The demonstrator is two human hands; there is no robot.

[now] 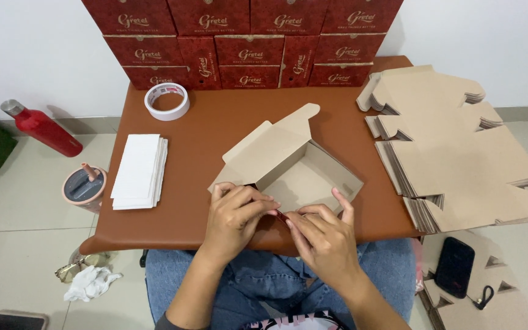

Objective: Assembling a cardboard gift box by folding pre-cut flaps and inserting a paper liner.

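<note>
Left hand [234, 211] and right hand [322, 235] each pinch, grip closed, the near wall of the half-folded brown cardboard box [294, 171] on the brown table [215, 122].

At the centre of the frame the open cardboard box [288, 168] is plain kraft tan inside, with a sliver of dark red at its near edge. The counter [215, 122] is rust brown. Along the top, the stacked boxes [245, 43] are deep red with pale lettering and thin tan seams. At the right, the flat cardboard blanks [459, 153] are tan. At the left lie white folded sheets [140, 171], a white tape roll [167, 101], and a red bottle [43, 128] with a silver cap.
</note>
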